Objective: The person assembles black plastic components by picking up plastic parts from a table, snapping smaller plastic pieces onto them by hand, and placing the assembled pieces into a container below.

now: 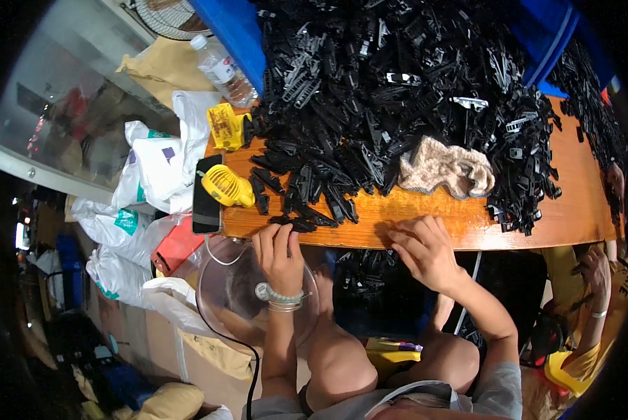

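My left hand [277,257] is at the table's front edge, fingers bent around one end of a small black plastic part [301,224]. Part of that grip is hidden by the fingers. Farther right, my right hand [426,253] hovers by the same edge with loosely curled fingers apart, and nothing shows in them. Beyond both hands lies a big heap of black plastic parts [342,105], many long and slotted, some shiny. A crumpled beige cloth [445,168] rests at the heap's near side, beyond my right hand.
On the wooden table [377,220], a yellow mini fan [228,185] lies over a dark phone [206,203], near a yellow holder [226,127] and a water bottle [224,71]. Below are a clear round tub [219,308] and white bags [156,168]. Another person's hand [595,276] is at right.
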The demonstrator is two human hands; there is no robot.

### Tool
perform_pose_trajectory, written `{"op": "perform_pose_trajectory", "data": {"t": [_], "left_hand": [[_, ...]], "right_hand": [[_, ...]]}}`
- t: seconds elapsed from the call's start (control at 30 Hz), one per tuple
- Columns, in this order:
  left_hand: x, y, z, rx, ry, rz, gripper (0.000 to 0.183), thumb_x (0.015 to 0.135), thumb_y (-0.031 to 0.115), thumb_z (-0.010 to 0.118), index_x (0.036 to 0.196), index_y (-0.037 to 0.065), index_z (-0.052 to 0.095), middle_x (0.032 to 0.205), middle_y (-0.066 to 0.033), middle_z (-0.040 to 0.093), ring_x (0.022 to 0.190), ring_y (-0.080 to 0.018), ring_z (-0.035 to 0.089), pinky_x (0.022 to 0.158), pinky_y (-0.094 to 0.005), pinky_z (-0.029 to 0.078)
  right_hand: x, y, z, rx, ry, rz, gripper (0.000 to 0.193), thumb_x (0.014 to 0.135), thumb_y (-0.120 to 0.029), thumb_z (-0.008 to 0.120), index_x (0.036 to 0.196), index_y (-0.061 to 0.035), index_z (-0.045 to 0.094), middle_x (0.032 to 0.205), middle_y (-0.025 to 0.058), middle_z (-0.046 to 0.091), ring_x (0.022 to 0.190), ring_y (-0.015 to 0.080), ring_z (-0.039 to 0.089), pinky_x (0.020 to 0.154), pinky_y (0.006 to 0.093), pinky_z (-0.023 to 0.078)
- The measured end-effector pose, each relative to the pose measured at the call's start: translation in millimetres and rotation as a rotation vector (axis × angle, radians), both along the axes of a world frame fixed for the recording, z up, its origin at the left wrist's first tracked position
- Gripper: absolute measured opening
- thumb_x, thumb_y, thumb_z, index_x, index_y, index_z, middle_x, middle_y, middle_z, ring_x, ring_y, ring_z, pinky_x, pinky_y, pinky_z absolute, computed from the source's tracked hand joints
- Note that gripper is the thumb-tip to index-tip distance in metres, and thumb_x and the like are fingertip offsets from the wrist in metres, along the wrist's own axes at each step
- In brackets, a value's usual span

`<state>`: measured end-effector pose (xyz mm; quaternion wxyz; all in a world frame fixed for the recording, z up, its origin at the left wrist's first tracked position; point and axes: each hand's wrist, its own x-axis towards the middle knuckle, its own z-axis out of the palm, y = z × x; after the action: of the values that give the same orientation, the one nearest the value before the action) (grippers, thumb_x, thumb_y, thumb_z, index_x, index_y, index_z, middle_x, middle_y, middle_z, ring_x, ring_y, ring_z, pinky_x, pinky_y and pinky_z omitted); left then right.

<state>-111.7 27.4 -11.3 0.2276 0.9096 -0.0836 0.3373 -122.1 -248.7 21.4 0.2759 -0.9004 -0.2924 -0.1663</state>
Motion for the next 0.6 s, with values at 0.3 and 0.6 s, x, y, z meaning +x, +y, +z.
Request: {"op": "perform_pose_trajectory", "data": {"t": [0.3,0.6], "left_hand": [[2.0,-11.9,24.4,-0.919,0.532,-0.17,0.009,0.09,-0.004,0.06,0.094,0.0,0.054,0.092,-0.0125,0.067,0.086,-0.0181,0.065,0.082,-0.03,0.05],[15.2,-20.3,36.9,-1.401,0.824,-0.433,0.004,0.093,0.004,0.055,0.097,0.002,0.054,0.09,-0.0163,0.065,0.078,-0.02,0.063,0.067,-0.0311,0.051]], "right_hand": [[-30.5,-29.8,-13.0,0.309,0.102,-0.342,0.018,0.078,0.005,0.067,0.096,0.0021,0.068,0.094,0.013,0.065,0.085,0.0284,0.06,0.075,0.0352,0.047],[-33.5,-37.7,-12.0,0.304,0.065,-0.347,0.017,0.078,0.006,0.067,0.094,0.0023,0.069,0.096,0.014,0.065,0.087,0.0288,0.061,0.077,0.0341,0.049]]}}
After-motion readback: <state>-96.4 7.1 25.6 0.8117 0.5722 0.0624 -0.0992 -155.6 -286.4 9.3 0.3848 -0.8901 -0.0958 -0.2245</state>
